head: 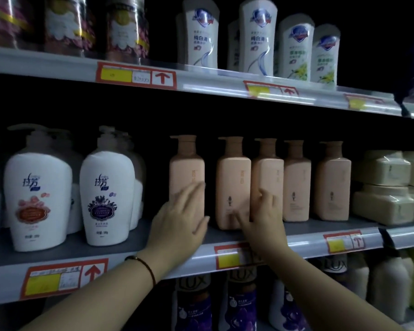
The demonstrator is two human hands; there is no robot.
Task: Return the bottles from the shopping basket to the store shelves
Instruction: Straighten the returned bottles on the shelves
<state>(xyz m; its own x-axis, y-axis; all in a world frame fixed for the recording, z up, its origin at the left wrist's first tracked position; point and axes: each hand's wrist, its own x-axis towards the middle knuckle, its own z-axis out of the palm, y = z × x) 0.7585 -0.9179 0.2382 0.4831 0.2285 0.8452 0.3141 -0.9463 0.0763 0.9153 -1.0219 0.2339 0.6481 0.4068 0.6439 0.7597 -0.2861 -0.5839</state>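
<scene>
Left hand [181, 218]: fingers straight, flat against leftmost peach pump bottle [186, 173]. Right hand [264, 219]: fingers around third peach pump bottle [268, 177], thumb touching second [232, 182].

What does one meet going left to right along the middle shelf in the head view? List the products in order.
White pump bottle with red label → white pump bottle with purple label → row of peach pump bottles → cream wrapped packs.

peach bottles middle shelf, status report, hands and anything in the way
Left hand flat on the leftmost peach bottle. Right hand at the second and third; grip unclear. All upright, nothing blocking.
</scene>
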